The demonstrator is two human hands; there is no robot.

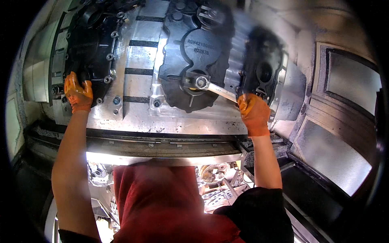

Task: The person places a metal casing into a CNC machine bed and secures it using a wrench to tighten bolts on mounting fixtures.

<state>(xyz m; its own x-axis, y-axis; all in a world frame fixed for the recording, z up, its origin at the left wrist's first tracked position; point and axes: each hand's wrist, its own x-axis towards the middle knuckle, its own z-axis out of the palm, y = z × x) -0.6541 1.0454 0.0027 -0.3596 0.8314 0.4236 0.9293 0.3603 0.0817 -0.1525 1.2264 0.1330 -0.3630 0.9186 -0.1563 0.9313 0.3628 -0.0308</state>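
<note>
My right hand, in an orange glove, is closed round the handle of a wrench. The wrench's ring end sits on a bolt in a metal clamp, which lies across the lower part of the middle dark cover casting. My left hand, gloved the same way, rests against the lower end of the left black casting. Its thumb and fingers are apart, and no tool shows in it.
A third dark casting, partly blurred, is mounted on the right. All stand on a slotted metal fixture plate. Machine walls with window panels flank the right side. Below, a sill runs across, and several metal parts lie beyond it.
</note>
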